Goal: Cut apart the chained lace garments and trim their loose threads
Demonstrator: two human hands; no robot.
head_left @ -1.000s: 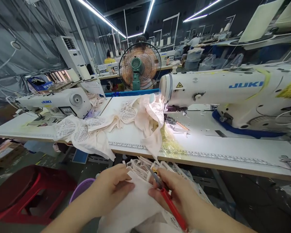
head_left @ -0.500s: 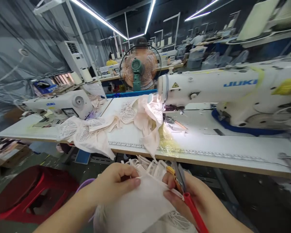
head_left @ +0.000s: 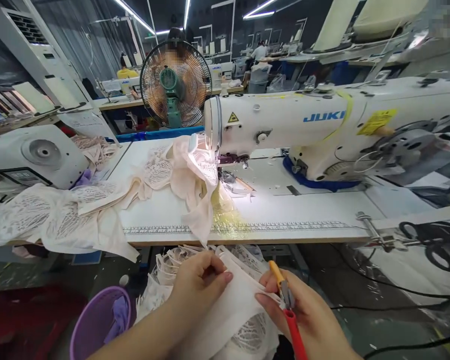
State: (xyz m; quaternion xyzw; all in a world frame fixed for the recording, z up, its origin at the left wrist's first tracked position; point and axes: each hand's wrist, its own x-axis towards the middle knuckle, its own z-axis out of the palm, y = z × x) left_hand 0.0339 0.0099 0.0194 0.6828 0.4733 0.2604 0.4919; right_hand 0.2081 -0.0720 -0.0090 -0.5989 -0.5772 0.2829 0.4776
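Observation:
Near the lower middle of the head view, my left hand (head_left: 202, 280) pinches the edge of a pale cream fabric piece (head_left: 217, 315) between thumb and fingers. Opposite it, my right hand (head_left: 303, 305) grips another part of that edge. Tucked in the same right hand are scissors (head_left: 288, 296) with orange and red handles. Lace (head_left: 253, 332) shows on the lower part of the piece. Behind and below my hands lies a heap of similar lace-and-cream pieces (head_left: 168, 265), partly hidden by my left arm.
A white JUKI sewing machine (head_left: 270, 117) stands on the white table (head_left: 315, 210), cream lace garments (head_left: 161, 172) trailing left from its needle. A second machine (head_left: 41, 155) is at left. Below are a purple bin (head_left: 93, 320) and red stool (head_left: 30, 320). A fan (head_left: 174, 82) and people are beyond.
The view has swung right, so the machine and table sit further left. Both hands still hold the fabric; the scissors have turned in my right hand, their blades no longer pointing up.

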